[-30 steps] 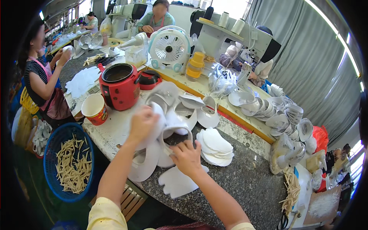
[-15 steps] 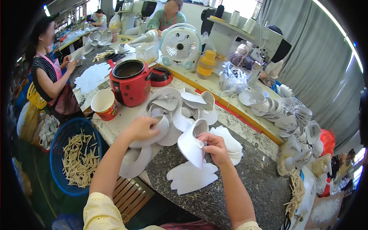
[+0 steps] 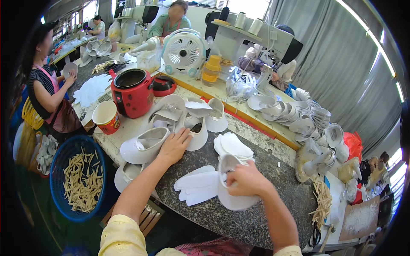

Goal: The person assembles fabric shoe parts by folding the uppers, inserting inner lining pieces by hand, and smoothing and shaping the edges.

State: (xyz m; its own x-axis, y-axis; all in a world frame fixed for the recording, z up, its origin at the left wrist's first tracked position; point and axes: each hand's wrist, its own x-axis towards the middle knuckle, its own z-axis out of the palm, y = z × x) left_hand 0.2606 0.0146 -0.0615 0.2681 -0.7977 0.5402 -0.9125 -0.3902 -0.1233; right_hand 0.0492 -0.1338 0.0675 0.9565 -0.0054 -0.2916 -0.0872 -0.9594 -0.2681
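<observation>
A pale grey shoe upper (image 3: 237, 201) is gripped by my right hand (image 3: 247, 179), the fingers reaching into its opening just above the dark stone tabletop. My left hand (image 3: 174, 148) lies with its fingers stretched out against the heaped uppers, between a large upper (image 3: 143, 146) on its left and another upper (image 3: 197, 138) on its right with something dark inside. White sole-shaped pieces (image 3: 195, 186) are fanned out between my hands. A second stack of such pieces (image 3: 232, 146) sits just beyond my right hand.
Behind the uppers stand a red pot (image 3: 132, 93), a paper tub (image 3: 106, 117) and a white fan (image 3: 183, 53). A blue basket (image 3: 101, 200) of thin tan strips is at lower left. More uppers (image 3: 299, 119) line the right side, near sewing machines. Co-workers sit and stand beyond.
My right hand has brought its upper nearer to me and to the right, turning it over. My left hand has moved right and settled on the heap. The view has shifted right.
</observation>
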